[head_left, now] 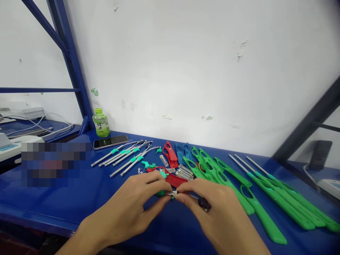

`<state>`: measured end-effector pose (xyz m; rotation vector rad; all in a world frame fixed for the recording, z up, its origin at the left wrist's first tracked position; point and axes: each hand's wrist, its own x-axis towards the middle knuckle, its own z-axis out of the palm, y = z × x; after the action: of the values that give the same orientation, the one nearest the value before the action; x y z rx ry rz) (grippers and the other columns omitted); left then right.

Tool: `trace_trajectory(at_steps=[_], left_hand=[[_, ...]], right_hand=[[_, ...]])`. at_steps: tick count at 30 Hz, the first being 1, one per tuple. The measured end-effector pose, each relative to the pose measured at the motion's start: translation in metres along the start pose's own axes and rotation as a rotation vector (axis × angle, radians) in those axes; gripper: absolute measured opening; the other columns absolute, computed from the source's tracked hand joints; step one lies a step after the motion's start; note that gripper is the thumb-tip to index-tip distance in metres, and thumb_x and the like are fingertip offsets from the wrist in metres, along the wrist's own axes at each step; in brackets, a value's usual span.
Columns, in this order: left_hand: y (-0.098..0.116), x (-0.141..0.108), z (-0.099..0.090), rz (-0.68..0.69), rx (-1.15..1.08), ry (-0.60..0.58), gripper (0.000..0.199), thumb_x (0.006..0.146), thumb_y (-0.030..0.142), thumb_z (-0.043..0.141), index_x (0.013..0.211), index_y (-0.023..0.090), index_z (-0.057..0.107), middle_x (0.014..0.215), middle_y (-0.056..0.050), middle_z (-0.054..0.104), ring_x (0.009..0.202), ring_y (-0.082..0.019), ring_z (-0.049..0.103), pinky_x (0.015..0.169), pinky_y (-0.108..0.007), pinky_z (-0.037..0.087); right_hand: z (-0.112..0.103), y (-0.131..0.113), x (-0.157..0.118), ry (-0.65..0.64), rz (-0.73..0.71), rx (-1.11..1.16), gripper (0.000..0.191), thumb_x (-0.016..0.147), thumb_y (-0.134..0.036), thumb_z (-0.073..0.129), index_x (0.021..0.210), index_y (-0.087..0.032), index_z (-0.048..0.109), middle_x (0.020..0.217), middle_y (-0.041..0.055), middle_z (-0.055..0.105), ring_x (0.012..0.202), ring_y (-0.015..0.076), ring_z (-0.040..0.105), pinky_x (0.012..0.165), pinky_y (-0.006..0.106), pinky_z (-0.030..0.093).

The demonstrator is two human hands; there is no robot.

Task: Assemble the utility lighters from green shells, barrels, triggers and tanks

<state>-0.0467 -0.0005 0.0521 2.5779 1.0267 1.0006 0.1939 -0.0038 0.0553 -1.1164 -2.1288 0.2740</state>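
My left hand (140, 202) is closed, thumb and fingertips pinching a small green plastic part (160, 193). A short whitish metal piece (170, 193) runs from it toward the other hand. My right hand (212, 205) is closed too, its fingertips around a thin rod with a dark end (204, 204) that shows under the palm. The fingertips of both hands nearly meet. Just beyond them lie a red plastic handle shell (176, 181) and several small clear-and-metal cylinders (184, 172). The fingers cover most of what I hold.
Metal tubes with green clips and wires (127, 156) lie left on the blue table (53, 202). A phone (111, 142) and a bottle (101, 123) stand behind. Red (170, 154) and blue shells (183, 151), green handle shells (212, 166) and green-handled rods (281, 194) spread rightward.
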Motion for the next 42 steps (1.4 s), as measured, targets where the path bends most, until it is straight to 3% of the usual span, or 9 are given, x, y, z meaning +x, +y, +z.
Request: trace_trajectory(at_steps=[4,8,11,15,19,22,25,30,42], left_hand=[[-0.006,0.001,-0.006,-0.055,0.0,0.03,0.016,0.109,0.022,0.06,0.11,0.028,0.074,0.101,0.002,0.078,0.088,-0.016,0.072,0.079,-0.028,0.054],[-0.023,-0.001,-0.02,-0.212,0.073,0.112,0.021,0.109,0.04,0.06,0.106,0.029,0.078,0.099,0.001,0.08,0.087,-0.018,0.072,0.08,-0.029,0.054],[-0.041,-0.003,-0.038,-0.381,0.175,0.209,0.034,0.104,0.057,0.062,0.103,0.028,0.079,0.096,0.0,0.081,0.083,-0.022,0.072,0.075,-0.031,0.053],[-0.077,-0.004,-0.069,-0.539,0.275,0.274,0.043,0.099,0.062,0.058,0.101,0.024,0.078,0.087,-0.003,0.08,0.077,-0.027,0.073,0.071,-0.035,0.052],[-0.122,0.0,-0.097,-0.661,0.349,0.226,0.036,0.102,0.055,0.062,0.102,0.022,0.076,0.096,-0.006,0.081,0.091,-0.029,0.076,0.084,-0.038,0.057],[-0.152,0.006,-0.109,-0.762,0.373,0.147,0.034,0.109,0.05,0.069,0.12,0.018,0.074,0.116,-0.007,0.077,0.102,-0.025,0.075,0.093,-0.044,0.063],[-0.176,0.012,-0.113,-0.837,0.358,0.051,0.037,0.107,0.045,0.074,0.133,0.018,0.071,0.133,-0.009,0.073,0.114,-0.028,0.074,0.097,-0.048,0.065],[-0.197,0.015,-0.112,-0.917,0.294,-0.06,0.039,0.107,0.044,0.074,0.136,0.019,0.071,0.139,-0.009,0.072,0.119,-0.031,0.073,0.1,-0.05,0.065],[-0.2,0.01,-0.099,-0.952,-0.016,-0.053,0.04,0.107,0.043,0.074,0.138,0.018,0.07,0.14,-0.01,0.071,0.119,-0.03,0.073,0.1,-0.051,0.065]], right_hand=[[-0.009,-0.004,0.001,0.256,-0.026,-0.063,0.015,0.105,-0.035,0.075,0.119,-0.032,0.08,0.117,0.0017,0.086,0.098,0.0236,0.084,0.085,0.031,0.064],[-0.034,-0.001,-0.005,0.448,0.012,-0.229,0.015,0.106,-0.043,0.072,0.112,-0.033,0.08,0.104,0.0004,0.085,0.073,0.0207,0.078,0.074,0.032,0.063],[-0.052,0.006,-0.011,0.475,0.054,-0.297,0.021,0.105,-0.05,0.071,0.106,-0.033,0.082,0.081,-0.0017,0.08,0.044,0.0146,0.056,0.05,0.03,0.051],[-0.064,0.015,-0.015,0.477,0.102,-0.318,0.026,0.104,-0.054,0.07,0.102,-0.032,0.083,0.05,-0.0067,0.057,0.035,0.0144,0.044,0.039,0.029,0.037],[-0.066,0.019,-0.014,0.48,0.108,-0.3,0.025,0.104,-0.053,0.069,0.101,-0.033,0.083,0.057,-0.0054,0.066,0.037,0.0144,0.05,0.041,0.029,0.041],[-0.066,0.019,-0.013,0.493,0.102,-0.291,0.027,0.103,-0.055,0.068,0.099,-0.033,0.083,0.07,-0.0033,0.076,0.038,0.0142,0.052,0.043,0.03,0.042],[-0.066,0.017,-0.013,0.533,0.126,-0.274,0.031,0.103,-0.057,0.065,0.095,-0.033,0.082,0.072,-0.0024,0.078,0.038,0.0148,0.048,0.042,0.031,0.04],[-0.066,0.015,-0.012,0.546,0.152,-0.248,0.031,0.102,-0.058,0.065,0.093,-0.034,0.082,0.071,-0.0029,0.078,0.039,0.0153,0.05,0.044,0.031,0.04],[-0.067,0.011,-0.009,0.529,0.15,-0.196,0.026,0.098,-0.051,0.068,0.087,-0.033,0.082,0.053,-0.0066,0.065,0.035,0.0142,0.046,0.04,0.03,0.037]])
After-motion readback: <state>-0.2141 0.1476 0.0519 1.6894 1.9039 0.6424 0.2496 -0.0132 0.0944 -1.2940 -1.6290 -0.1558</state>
